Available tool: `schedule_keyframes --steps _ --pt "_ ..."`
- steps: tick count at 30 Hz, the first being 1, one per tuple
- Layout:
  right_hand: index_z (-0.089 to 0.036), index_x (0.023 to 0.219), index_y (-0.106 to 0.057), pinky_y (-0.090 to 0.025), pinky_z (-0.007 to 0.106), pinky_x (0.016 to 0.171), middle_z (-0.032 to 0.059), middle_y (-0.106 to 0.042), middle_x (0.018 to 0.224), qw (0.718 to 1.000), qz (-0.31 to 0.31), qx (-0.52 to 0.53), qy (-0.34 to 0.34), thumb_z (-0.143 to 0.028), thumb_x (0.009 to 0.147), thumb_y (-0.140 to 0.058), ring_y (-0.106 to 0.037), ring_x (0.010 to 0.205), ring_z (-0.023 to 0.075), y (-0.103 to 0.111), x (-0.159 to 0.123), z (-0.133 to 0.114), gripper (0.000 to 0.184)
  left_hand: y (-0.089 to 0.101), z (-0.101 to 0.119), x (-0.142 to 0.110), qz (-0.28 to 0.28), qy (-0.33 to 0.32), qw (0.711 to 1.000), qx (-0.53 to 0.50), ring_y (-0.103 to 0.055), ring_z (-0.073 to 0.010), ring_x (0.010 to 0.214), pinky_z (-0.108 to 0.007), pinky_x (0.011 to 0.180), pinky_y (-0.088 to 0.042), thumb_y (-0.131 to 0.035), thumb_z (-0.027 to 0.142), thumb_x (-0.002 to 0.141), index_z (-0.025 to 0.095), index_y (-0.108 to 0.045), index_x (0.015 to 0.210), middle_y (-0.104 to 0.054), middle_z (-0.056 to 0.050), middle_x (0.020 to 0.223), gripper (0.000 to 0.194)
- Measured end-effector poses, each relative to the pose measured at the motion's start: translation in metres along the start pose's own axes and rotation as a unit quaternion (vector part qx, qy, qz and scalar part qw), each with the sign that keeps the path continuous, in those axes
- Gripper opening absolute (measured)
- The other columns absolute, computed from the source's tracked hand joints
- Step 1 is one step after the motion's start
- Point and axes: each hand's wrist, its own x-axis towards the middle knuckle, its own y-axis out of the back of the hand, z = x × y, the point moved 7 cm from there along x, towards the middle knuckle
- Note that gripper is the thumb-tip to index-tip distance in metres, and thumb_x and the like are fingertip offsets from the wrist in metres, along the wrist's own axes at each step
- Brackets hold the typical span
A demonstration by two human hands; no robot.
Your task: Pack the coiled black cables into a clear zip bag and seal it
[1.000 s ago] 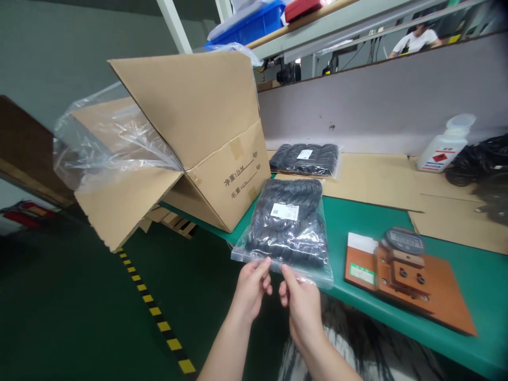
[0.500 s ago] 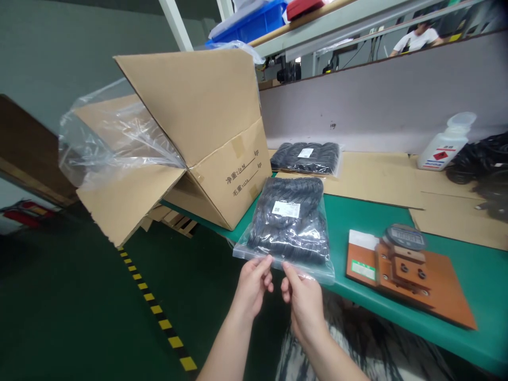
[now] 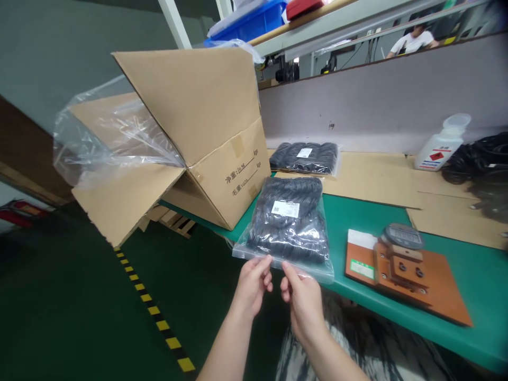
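A clear zip bag of black rings (image 3: 288,225) with a white label lies on the green table (image 3: 472,280), its near edge hanging over the table front. My left hand (image 3: 251,288) pinches that near edge with thumb and fingers. Right beside it, my right hand (image 3: 301,299) pinches the same edge. A second bag of black rings (image 3: 305,157) rests farther back on brown cardboard sheets (image 3: 377,177).
A large open cardboard box (image 3: 190,137) with a clear plastic liner (image 3: 107,137) stands at the table's left end. An orange jig with a round gauge (image 3: 405,264) sits to the right, with a white bottle (image 3: 440,145) and loose black rings (image 3: 480,159) behind. Another person sits far back right.
Both hands keep pinching the bag's near edge. Nothing has moved beyond a slight shift of the camera.
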Motion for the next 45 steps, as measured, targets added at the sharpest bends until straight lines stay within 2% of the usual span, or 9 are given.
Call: schedule_keyframes --steps 23,45 --pt "-0.014 0.056 -0.056 -0.025 0.018 0.038 -0.0042 -0.050 0.044 0.999 0.027 0.027 0.007 -0.043 0.068 -0.079 -0.040 0.037 0.0053 -0.0048 0.0035 0.0034 0.039 -0.0001 0.0017 0.0027 -0.001 -0.024 0.999 0.025 -0.035 -0.0056 0.044 -0.017 0.037 -0.034 -0.078 0.042 0.074 0.017 -0.049 0.065 -0.035 0.008 0.054 0.040" --pt "-0.015 0.054 -0.054 -0.026 0.020 0.039 -0.0039 -0.051 0.044 0.999 0.031 0.023 0.014 -0.040 0.069 -0.078 -0.040 0.038 0.0061 -0.0046 0.0029 0.0025 0.038 0.0011 0.0022 0.0009 0.001 -0.027 0.999 0.030 -0.035 -0.0056 0.044 -0.016 0.037 -0.034 -0.078 0.042 0.075 0.016 -0.051 0.066 -0.034 0.008 0.053 0.039"
